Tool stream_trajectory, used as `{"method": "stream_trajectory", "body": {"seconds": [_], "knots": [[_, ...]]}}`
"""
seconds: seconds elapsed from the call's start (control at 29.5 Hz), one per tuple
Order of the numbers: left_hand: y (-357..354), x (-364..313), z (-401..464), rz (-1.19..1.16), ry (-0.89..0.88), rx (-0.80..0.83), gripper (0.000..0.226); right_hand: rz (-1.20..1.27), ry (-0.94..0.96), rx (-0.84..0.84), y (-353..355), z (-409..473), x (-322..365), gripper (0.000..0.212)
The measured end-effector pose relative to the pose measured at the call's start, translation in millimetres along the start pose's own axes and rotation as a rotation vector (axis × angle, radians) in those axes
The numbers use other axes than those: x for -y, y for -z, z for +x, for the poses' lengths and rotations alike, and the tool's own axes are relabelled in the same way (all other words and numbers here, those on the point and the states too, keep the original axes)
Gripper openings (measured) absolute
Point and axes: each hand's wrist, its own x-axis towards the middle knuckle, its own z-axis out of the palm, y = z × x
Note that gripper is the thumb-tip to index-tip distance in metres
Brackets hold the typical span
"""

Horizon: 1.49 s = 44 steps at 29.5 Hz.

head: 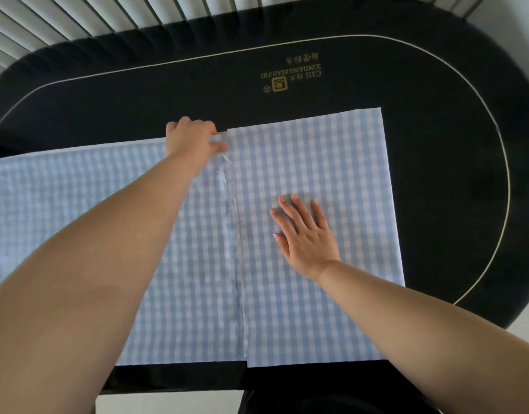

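Item log, L to R, as I read it off the head view.

1. Slatted blind [78, 22]: pale, behind the counter's far-left corner, runs along the far edge.
2. Counter [63, 115]: black, oval, soft-looking top. Carries everything below.
3. Gingham cloth [63, 210]: blue/white check, lies flat across the counter's middle. On the L it runs out of my view. Its near edge sits just inside the counter's near edge.
4. Left hand [191, 138]: arm reaches across the cloth to the cloth's far edge, approx. mid-counter. Fingers curled, thumb against them, pinching the cloth at the far end of the flap's edge.
5. Flap [332, 159]: R part of the cloth folded over onto itself, so double layer there. Its free edge runs far-to-near down the counter's middle. A few small wrinkles along it just below the L hand.
6. Printed logo [290, 76]: gold lettering + square mark, upside down to me, on bare counter btwn the cloth and the far edge.
7. Right hand [305, 234]: flat on the flap, palm down, fingers straight and slightly spread, pointing to the far edge. Holds nothing, just presses.
8. Gold line [507, 180]: thin trim, follows the counter's rounded R end, well apart from the flap's R edge. Bare black counter in btwn.
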Motion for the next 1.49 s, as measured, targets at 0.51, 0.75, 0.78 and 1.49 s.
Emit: {"method": "stream_trajectory", "body": {"seconds": [0.51, 0.75, 0.78, 1.49], "knots": [[-90.9, -35.9, -138.1, -0.382, 0.479, -0.061, 0.053, -0.026, -0.017, 0.048, 0.6, 4.7, -2.2, 0.055], [-125.0, -13.6, -232.2, -0.356, 0.300, -0.032, 0.056, -0.040, -0.091, 0.046, 6.3, 2.5, 14.4, 0.055], [-130.1, -4.7, -248.3, -0.349, 0.285, -0.016, 0.057, -0.033, -0.138, 0.070, 6.2, 2.7, 21.5, 0.056], [-100.7, 216.4, -394.2, -1.874, 1.885, -0.635, 0.052, -0.217, 0.659, 0.515, -63.9, -30.4, 360.0, 0.054]]}}
